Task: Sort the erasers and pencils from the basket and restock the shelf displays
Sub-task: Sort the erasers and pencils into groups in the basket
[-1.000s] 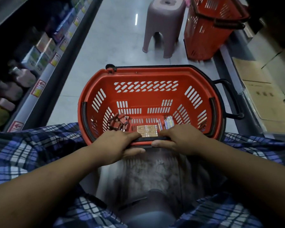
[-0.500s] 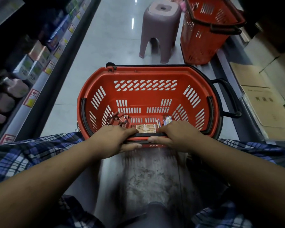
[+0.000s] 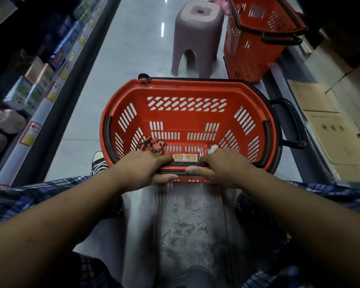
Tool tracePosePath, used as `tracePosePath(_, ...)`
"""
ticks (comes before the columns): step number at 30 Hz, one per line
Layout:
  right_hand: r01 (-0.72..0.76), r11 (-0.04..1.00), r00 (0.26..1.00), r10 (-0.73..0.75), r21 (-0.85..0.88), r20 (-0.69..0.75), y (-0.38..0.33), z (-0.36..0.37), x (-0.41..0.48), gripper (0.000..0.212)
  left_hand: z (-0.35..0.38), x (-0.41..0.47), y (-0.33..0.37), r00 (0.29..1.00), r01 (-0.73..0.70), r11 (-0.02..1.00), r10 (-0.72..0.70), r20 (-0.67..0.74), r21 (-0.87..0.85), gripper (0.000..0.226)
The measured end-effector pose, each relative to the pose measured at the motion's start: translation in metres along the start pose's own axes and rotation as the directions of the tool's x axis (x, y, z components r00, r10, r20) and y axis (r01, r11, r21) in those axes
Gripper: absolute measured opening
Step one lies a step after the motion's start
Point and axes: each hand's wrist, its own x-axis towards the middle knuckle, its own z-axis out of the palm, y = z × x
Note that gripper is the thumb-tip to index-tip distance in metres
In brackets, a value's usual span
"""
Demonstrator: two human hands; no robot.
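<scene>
both hands gripping near rim of red basket (image 3: 187,90), left hand (image 3: 142,170) and right hand (image 3: 222,166) fingers curled over rim, thumbs under, small red packs (image 3: 153,144), tan box row (image 3: 184,157) and pencils (image 3: 212,148) on basket floor by hands, aisle shelf (image 3: 35,113) left, stool (image 3: 197,36) and second basket (image 3: 256,42) ahead

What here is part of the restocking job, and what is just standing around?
Part of the job: the basket gripped at its near rim by the left hand and right hand; small red packs, tan boxes and pencils inside it; the shelf on the left.

Just lying about: the stool, the second red basket, the cardboard boxes.
</scene>
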Motion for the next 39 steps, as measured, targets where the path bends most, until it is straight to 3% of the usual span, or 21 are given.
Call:
tracePosePath(17,-0.042,0.999,0.999,0.042,-0.008,-0.014,0.076,-0.012,-0.016,0.097,-0.009,0.082,0.037,0.999,-0.019,0.999,0.017,0.043,0.050,0.058)
tracePosePath(22,-0.044,0.999,0.999,0.044,0.005,0.008,0.078,-0.010,-0.017,0.085,-0.006,0.080,0.035,0.999,-0.013,1.000,0.012,0.039,0.015,0.061)
tracePosePath(24,-0.065,0.995,0.997,0.062,0.070,0.049,0.080,-0.010,-0.016,0.083,-0.008,0.081,0.036,0.998,0.009,1.000,-0.008,0.062,-0.015,0.060)
tracePosePath(26,-0.121,0.963,0.990,0.100,0.242,0.100,0.084,-0.012,-0.012,0.080,-0.016,0.084,0.038,0.991,0.067,0.994,-0.056,0.124,-0.085,0.059)
tracePosePath(29,-0.182,0.900,0.981,0.140,0.396,0.134,0.096,-0.018,0.001,0.053,-0.029,0.100,0.031,0.962,0.177,0.961,-0.124,0.243,-0.213,0.052)
tracePosePath(31,-0.204,0.917,0.972,0.147,0.342,0.186,0.108,-0.021,0.013,0.044,-0.032,0.117,0.017,0.949,0.190,0.958,-0.123,0.291,-0.214,0.040)
tracePosePath(33,-0.225,0.942,0.954,0.160,0.249,0.255,0.120,-0.021,0.028,0.049,-0.031,0.139,0.001,0.938,0.187,0.961,-0.113,0.329,-0.204,0.028)
tracePosePath(39,-0.222,0.970,0.898,0.163,0.099,0.409,0.149,-0.005,0.086,0.064,-0.003,0.214,-0.045,0.881,0.181,0.974,-0.101,0.462,-0.133,0.041)
